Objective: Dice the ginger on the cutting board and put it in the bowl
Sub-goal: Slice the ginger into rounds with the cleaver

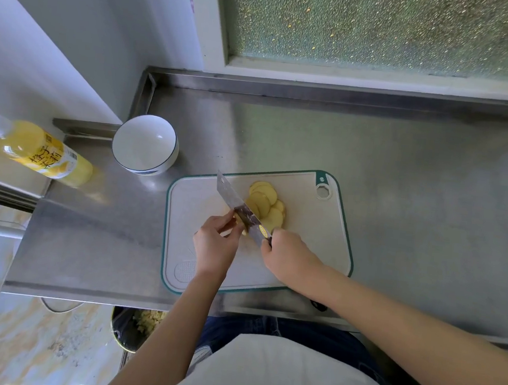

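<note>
Ginger slices (265, 204): round and overlapping, they lie fanned on the far half of the cutting board (303, 243), right of the blade; nothing looks diced yet.
Left hand (215, 244): fingers curl and pinch a small uncut ginger piece (240, 221) against the blade's left face, likely to steady it for slicing; most of the piece is hidden.
Right hand (290, 258): closed round the cleaver (239, 206) handle, edge down on the board, the blade running diagonally away.
Bowl (139, 141): white with a blue rim, empty, just off the board's far-left corner, probably kept close for easy scraping.
Surface (401, 191): brushed stainless steel with a raised back lip.
Room: a frosted window (386, 28) is behind, a yellow bottle (42, 151) stands on a left ledge, and a bin (131, 326) with pale scraps sits below the front edge.
</note>
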### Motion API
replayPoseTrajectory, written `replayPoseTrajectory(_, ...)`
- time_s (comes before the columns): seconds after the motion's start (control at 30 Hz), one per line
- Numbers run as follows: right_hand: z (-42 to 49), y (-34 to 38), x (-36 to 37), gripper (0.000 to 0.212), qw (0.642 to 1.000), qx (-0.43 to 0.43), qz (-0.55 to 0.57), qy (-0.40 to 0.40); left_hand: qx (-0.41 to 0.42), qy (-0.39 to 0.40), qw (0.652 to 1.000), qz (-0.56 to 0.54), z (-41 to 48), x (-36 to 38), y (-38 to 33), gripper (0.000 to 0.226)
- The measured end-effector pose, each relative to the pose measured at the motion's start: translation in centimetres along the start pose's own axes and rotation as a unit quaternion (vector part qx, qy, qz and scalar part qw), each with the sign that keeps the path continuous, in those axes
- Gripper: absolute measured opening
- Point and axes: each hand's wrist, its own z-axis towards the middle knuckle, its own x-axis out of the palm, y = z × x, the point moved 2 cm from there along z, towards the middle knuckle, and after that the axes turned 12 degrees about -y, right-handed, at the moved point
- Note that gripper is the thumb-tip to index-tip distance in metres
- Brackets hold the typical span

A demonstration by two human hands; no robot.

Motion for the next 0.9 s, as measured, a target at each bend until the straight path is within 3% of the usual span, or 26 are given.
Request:
replayPoseTrajectory(0.1,0.0,-0.2,0.2,0.023,1.0,-0.008,0.001,-0.004,0.0,0.0,1.0,-0.002,-0.1,0.0,-0.1,0.033)
replayPoseTrajectory(0.37,1.7,0.6,1.5,0.033,1.0,-0.015,0.007,-0.02,0.001,0.002,1.0,0.001,-0.1,-0.2,-0.2,0.031)
replayPoseTrajectory(0.9,3.3,0.2,3.4,0.019,0.999,-0.038,0.03,0.002,-0.005,0.008,1.0,-0.026,-0.2,-0.4,0.3,0.032)
